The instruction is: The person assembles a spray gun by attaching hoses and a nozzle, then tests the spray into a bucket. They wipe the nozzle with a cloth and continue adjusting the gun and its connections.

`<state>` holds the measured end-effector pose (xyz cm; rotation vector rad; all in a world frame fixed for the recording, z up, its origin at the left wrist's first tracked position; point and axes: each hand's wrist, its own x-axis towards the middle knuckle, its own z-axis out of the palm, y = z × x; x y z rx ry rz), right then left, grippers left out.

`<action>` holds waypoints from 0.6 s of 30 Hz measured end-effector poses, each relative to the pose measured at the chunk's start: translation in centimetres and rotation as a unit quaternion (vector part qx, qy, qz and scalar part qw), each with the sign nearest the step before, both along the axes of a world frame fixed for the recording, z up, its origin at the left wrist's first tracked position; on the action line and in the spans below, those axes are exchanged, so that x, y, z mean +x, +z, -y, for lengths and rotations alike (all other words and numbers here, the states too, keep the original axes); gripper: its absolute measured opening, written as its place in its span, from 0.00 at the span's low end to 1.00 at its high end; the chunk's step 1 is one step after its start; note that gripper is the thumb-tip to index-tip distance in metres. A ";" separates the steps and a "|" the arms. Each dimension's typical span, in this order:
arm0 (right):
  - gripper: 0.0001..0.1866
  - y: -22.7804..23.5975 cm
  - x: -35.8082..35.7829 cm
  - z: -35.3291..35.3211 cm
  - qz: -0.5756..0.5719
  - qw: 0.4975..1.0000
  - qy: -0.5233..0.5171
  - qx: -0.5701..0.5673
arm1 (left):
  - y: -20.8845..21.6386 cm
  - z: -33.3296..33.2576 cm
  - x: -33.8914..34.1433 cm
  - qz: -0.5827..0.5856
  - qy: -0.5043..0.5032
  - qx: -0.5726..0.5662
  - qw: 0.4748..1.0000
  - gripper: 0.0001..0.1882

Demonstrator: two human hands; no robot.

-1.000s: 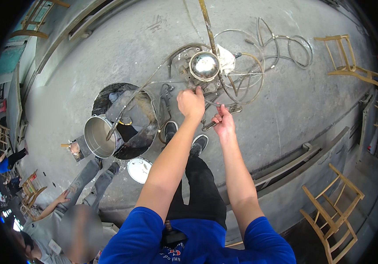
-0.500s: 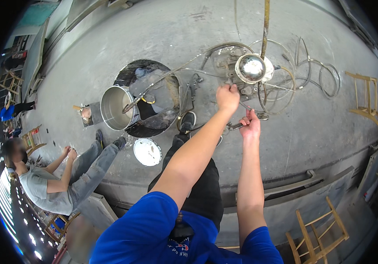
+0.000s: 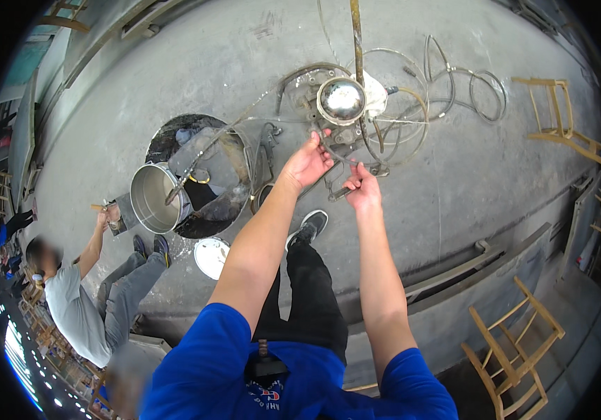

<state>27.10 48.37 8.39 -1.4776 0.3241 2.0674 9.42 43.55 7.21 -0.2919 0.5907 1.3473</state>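
My left hand (image 3: 309,162) is beside a thin grey hose (image 3: 337,157), palm turned toward it, with thumb and fingers loosely apart. My right hand (image 3: 364,188) is closed on a metal spray gun (image 3: 338,190) with a thin trigger guard; the fingers hide part of it. The hose curves up to the right fingertips. Just beyond both hands stands a pump with a shiny domed top (image 3: 341,100) and a white cloth or plastic wrap (image 3: 373,96) at its side.
Left of the pump, a metal bucket (image 3: 139,199) leans by a round black tub (image 3: 209,222). A white lid (image 3: 211,257) lies nearer me. Coiled hoses (image 3: 486,94) spread right. Wooden frames (image 3: 563,119) stand at right. A co-worker (image 3: 80,308) at left reaches toward a brush-like tool.
My left hand has loosened from a closed grip by the pump and turned its palm rightward. My view has shifted right. The co-worker has reached out an arm to the tool on the floor.
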 end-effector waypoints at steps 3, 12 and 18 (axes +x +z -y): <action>0.09 -0.2 -0.2 -0.3 -0.002 1.000 0.016 0.005 | -0.1 -0.1 -0.2 0.001 0.006 0.020 1.000 0.24; 0.05 -0.8 -0.8 0.8 0.017 0.999 -0.031 0.023 | 7.9 -3.5 2.4 -0.784 -0.123 -0.302 0.527 0.22; 0.06 0.5 -1.4 2.5 0.055 0.997 -0.052 0.023 | 11.3 -4.9 3.1 -0.749 -0.251 -0.345 0.506 0.22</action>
